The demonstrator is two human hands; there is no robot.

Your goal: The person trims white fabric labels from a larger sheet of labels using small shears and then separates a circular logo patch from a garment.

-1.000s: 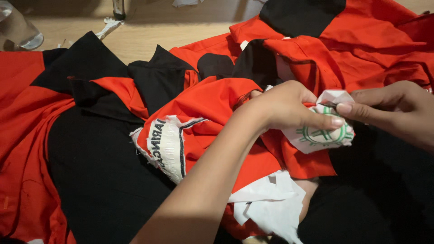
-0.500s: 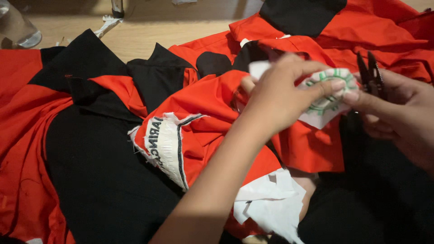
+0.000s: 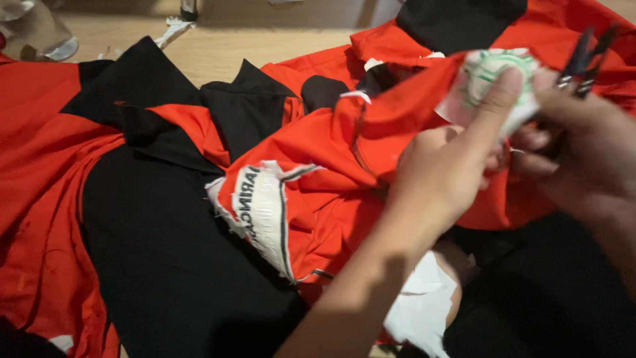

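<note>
Lifted higher, round green-white patch [image 3: 498,83] pinched by left hand [image 3: 440,176], right hand [image 3: 583,152] gripping black snips [image 3: 583,56]

Two cloth labels show, both sewn onto the red garment [image 3: 318,172] spread over the surface.

The first is a long white patch [image 3: 262,215] with frayed edges, a dark stripe along one side and dark lettering. It lies on a fold near the middle of the red garment, running down and to the right.

The second is a round white badge [image 3: 493,79] with green rings and markings. It sits at the upper right corner of the red garment, lifted clear of the rest, and is pinched between the left hand [image 3: 440,176] and the right hand [image 3: 583,152]. It is blurred, so its finer details cannot be made out.
</note>
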